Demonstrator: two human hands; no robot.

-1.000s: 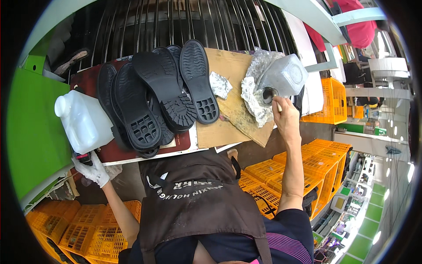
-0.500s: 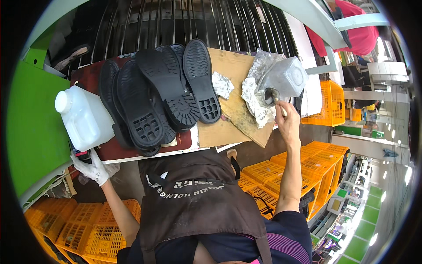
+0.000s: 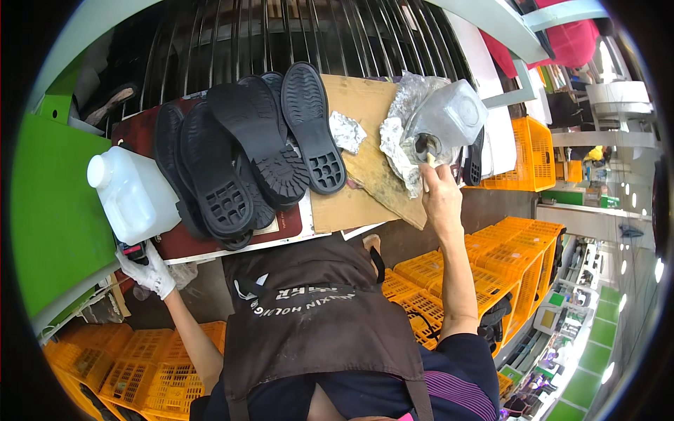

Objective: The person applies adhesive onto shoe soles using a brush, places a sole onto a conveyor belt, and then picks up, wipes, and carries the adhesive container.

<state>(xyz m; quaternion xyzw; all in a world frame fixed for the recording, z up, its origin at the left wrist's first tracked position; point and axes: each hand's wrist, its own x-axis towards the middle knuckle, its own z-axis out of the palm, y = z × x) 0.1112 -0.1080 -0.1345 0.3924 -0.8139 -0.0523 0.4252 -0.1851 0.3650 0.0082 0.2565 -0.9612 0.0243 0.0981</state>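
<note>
My right hand (image 3: 441, 200), bare, pinches the pale handle of a brush (image 3: 430, 160). The brush's tip is at the dark mouth of a clear plastic jug (image 3: 453, 116) lying on its side on crumpled foil (image 3: 394, 151). My left hand (image 3: 151, 272), in a white glove, is closed round a small black and red thing (image 3: 133, 251) below the table's left front corner; its kind is unclear. Just above that hand stands a white plastic bottle (image 3: 137, 200) with a round cap. Several black shoe soles (image 3: 225, 200) lean together in the middle.
Brown cardboard (image 3: 375, 200) lies under the foil. A second foil scrap (image 3: 347, 133) rests beside the soles. Metal rollers (image 3: 274, 35) run behind the work surface. A green panel (image 3: 60, 210) borders the left. Yellow crates (image 3: 484, 263) stand at both sides behind me.
My right hand has moved a little left and toward me, with the brush still at the jug's mouth. My left hand stays nearly in place, its black and red thing turned slightly.
</note>
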